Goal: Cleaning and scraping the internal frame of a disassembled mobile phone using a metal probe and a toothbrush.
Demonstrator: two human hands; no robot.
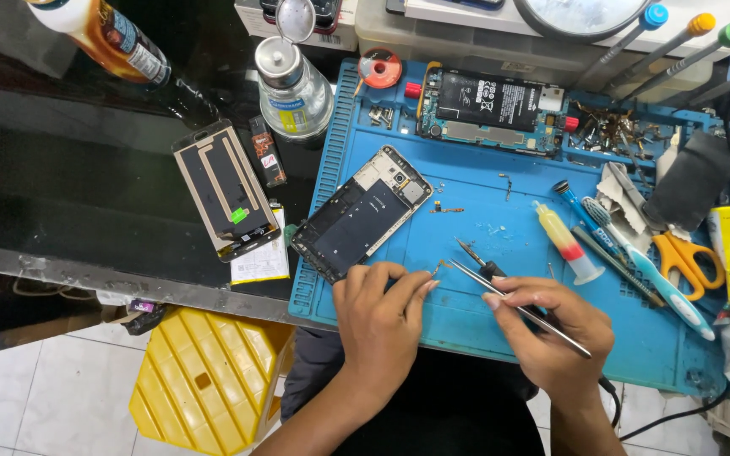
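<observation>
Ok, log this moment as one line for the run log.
left hand: pinching small flex part on blue mat | right hand: holding tweezers and soldering iron | phone frame: beside left hand

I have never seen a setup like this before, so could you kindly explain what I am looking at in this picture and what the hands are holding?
The one picture comes from a camera on a person's head, looking down at their own bare hands over a blue work mat. The left hand pinches a tiny gold-coloured part against the mat. The right hand holds metal tweezers and a dark pen-like tool with a cable, both tips near that part. On the mat lie an opened phone frame, a circuit board with a battery, a small yellow and pink bottle, a toothbrush and orange scissors. A phone screen panel lies left of the mat.
</observation>
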